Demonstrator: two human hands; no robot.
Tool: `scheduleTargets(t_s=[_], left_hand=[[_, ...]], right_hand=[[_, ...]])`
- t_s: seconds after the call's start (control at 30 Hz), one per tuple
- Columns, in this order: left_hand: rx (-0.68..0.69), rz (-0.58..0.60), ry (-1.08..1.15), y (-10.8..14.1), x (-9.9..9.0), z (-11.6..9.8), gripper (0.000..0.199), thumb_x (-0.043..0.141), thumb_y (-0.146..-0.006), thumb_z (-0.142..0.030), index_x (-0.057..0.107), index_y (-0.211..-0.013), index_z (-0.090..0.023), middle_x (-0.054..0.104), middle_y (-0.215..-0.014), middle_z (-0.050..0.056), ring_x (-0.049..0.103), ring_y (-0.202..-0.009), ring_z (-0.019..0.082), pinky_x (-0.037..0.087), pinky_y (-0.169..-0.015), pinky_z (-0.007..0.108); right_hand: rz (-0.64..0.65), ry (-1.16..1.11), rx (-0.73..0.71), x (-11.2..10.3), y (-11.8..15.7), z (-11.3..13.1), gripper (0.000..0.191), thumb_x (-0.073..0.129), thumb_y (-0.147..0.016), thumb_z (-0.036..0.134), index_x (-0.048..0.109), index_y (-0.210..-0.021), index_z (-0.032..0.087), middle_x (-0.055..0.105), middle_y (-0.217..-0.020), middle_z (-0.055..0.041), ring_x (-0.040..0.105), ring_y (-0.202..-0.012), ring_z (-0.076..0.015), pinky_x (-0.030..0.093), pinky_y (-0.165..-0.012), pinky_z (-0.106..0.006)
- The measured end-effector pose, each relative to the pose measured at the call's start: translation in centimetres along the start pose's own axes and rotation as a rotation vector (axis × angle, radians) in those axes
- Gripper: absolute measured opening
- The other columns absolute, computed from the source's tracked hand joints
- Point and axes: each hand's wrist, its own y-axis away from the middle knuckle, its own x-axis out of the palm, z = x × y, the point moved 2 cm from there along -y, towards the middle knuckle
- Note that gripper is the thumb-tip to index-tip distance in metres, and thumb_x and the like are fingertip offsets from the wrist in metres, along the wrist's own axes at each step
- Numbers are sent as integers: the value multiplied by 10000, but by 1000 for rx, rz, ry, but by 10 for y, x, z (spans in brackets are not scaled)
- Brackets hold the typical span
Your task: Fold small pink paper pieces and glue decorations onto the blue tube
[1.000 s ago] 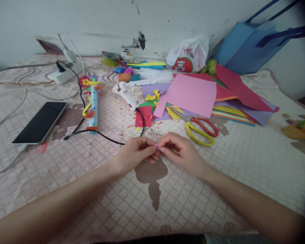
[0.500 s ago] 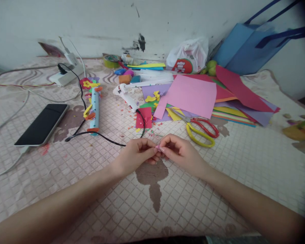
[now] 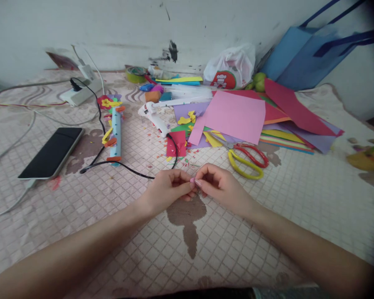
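Note:
A small pink piece of paper (image 3: 192, 180) is pinched between my two hands, mostly covered by the fingertips. My left hand (image 3: 170, 187) grips it from the left between thumb and fingers. From the right, my right hand (image 3: 220, 185) closes thumb and forefinger on the same piece. Just beyond the hands lie a red paper square (image 3: 176, 143) and tiny paper scraps. Scissors (image 3: 245, 162) with one red and one yellow handle rest to the right. A white glue gun (image 3: 154, 118) lies behind, its black cord curving close to my left hand.
Pink sheet (image 3: 237, 116) tops a pile of coloured paper. To the left are a light-blue stick with paper flowers (image 3: 116, 133), a phone (image 3: 51, 153) on a cable and a power strip (image 3: 81, 92). A plastic bag (image 3: 230, 66) and a blue bag (image 3: 305, 58) stand behind.
My fingers have shifted very slightly around the pink paper, and a little more of it shows. Both hands stay in the same place; nothing else has moved.

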Motion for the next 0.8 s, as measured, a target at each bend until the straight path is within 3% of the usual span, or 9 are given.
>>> scheduleTargets(t_s=[0.3,0.57,0.8], left_hand=[[-16,-17,12,0,1,0,171,659,-739,-257,600,-781,-102,658,-706,29,613,-631,91,502,-620,214],[-23,-35,24,1,1,-3,131,630,-763,-209,581,-771,-88,640,-708,22,601,-611,74,499,-609,198],[26,-58,36,1,1,0,150,641,-754,-224,575,-781,-93,638,-694,17,602,-612,81,498,-598,201]], right_hand=[[-38,-134,52,5,-1,5,98,522,-836,195,460,-912,198,538,-729,26,534,-567,-79,465,-492,-204],[-10,-233,88,2,-1,4,86,508,-842,190,506,-928,180,565,-747,14,548,-574,-74,484,-534,-215],[16,-229,128,3,-1,6,118,572,-822,279,536,-826,167,582,-731,5,536,-576,-80,446,-498,-204]])
